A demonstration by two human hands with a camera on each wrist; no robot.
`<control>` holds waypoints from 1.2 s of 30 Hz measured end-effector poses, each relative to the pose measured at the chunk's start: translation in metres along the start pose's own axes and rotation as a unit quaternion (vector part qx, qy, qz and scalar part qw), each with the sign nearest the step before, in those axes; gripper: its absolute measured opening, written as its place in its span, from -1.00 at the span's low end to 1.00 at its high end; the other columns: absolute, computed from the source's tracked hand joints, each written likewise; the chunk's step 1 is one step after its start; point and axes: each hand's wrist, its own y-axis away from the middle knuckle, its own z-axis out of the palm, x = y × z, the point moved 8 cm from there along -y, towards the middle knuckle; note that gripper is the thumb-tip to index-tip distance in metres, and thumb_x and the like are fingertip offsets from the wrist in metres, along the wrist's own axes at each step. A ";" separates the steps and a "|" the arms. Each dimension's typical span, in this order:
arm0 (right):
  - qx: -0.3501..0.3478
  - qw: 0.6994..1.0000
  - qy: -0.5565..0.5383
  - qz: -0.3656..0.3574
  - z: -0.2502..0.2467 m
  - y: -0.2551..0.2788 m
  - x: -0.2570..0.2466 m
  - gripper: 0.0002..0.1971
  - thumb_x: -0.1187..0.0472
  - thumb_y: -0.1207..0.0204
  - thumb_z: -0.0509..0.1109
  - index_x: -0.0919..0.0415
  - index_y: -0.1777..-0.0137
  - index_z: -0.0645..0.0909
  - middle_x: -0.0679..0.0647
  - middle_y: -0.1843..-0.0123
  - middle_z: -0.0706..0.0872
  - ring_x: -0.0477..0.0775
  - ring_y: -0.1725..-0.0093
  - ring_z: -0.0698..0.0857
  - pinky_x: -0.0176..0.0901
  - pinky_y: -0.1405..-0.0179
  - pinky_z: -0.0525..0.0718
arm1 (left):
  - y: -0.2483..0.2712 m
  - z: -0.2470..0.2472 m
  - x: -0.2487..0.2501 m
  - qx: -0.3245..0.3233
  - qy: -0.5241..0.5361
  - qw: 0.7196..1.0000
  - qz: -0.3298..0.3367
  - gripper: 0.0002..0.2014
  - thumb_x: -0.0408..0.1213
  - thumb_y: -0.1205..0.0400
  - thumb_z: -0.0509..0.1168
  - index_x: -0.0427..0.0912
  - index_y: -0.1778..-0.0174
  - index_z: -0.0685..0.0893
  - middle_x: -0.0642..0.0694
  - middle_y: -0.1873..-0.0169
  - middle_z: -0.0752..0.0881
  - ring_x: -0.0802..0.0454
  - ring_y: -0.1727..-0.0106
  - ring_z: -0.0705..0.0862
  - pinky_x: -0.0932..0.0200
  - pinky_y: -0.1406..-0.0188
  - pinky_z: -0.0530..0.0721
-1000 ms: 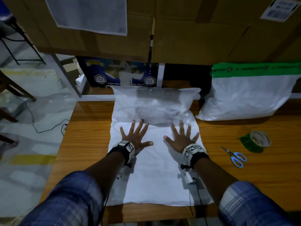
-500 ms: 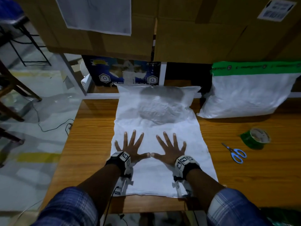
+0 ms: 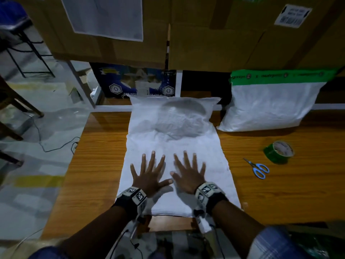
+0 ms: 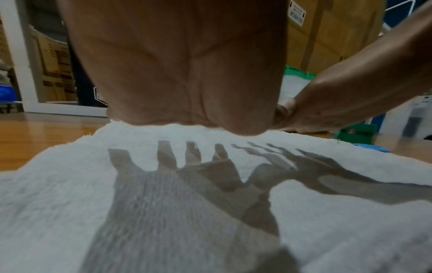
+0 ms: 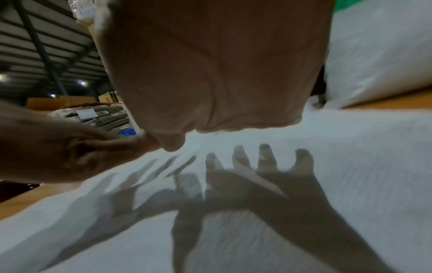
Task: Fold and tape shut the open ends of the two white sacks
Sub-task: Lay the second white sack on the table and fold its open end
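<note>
A white sack (image 3: 173, 139) lies lengthwise on the wooden table (image 3: 97, 165), its filled part at the far end and its flat empty end toward me. My left hand (image 3: 149, 172) and right hand (image 3: 188, 172) press flat on that empty end, side by side, fingers spread, thumbs nearly touching. Both wrist views show a palm on white woven fabric (image 4: 210, 212) (image 5: 350, 166) with hand shadows. A second white sack (image 3: 268, 105), its top sealed with green tape, leans at the back right. A green tape roll (image 3: 279, 151) and blue-handled scissors (image 3: 258, 168) lie at the right.
Large cardboard boxes (image 3: 224, 34) stand behind the table. A blue printed box (image 3: 138, 85) sits below them. The table's left edge drops to a floor with cables (image 3: 46, 146) and chair legs. Bare wood shows at the left and near right.
Both hands have slid toward me along the flat end of the sack and come closer together. The sack's near edge sits further in from the table's front edge.
</note>
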 end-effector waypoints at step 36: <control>-0.062 0.991 0.090 -0.072 0.068 0.089 0.094 -0.20 -0.61 -0.54 -0.14 -0.49 -0.62 -0.50 -0.25 -0.66 -0.62 0.10 -0.66 -0.60 0.36 -0.64 -0.42 | 0.077 0.073 -0.015 -0.104 -0.046 0.992 0.048 -0.31 0.52 -0.54 -0.28 0.53 -0.46 -0.55 0.31 -0.48 -0.67 -0.07 -0.50 -0.73 -0.52 -0.35 -0.55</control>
